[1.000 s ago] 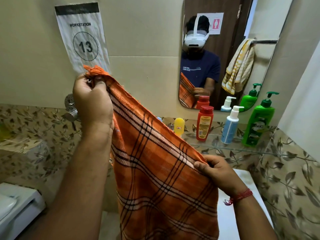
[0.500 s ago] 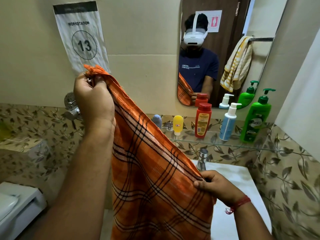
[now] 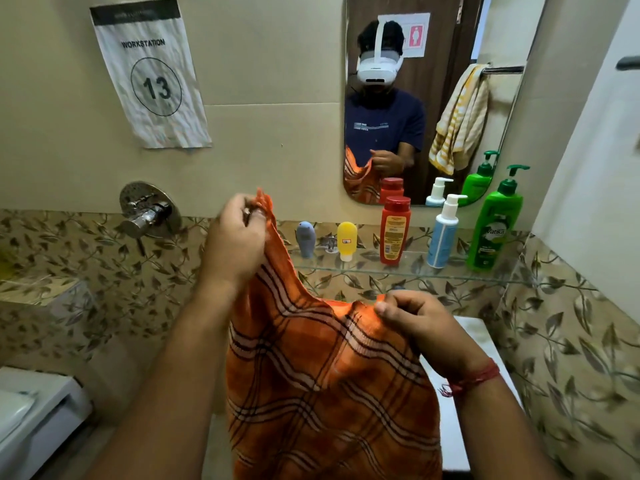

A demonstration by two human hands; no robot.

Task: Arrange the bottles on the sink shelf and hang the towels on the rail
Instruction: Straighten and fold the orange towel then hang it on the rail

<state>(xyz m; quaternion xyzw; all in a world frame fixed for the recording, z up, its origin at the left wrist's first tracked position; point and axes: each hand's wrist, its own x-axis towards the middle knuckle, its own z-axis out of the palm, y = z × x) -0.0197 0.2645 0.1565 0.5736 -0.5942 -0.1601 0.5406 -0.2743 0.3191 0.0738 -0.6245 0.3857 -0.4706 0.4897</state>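
Above the sink, the left hand (image 3: 235,244) pinches the orange checked towel's (image 3: 329,375) fringed corner, while the right hand (image 3: 420,323) grips its top edge lower down. Best level both corners before draping. Thin woven cotton, limp; 5 smooth plastic bottles stand on the glass shelf (image 3: 398,271).

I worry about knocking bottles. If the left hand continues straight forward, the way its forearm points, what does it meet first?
Probably the grey-blue bottle at the glass shelf's left end, just beyond the left hand, which grips the orange towel. Depth is unclear.
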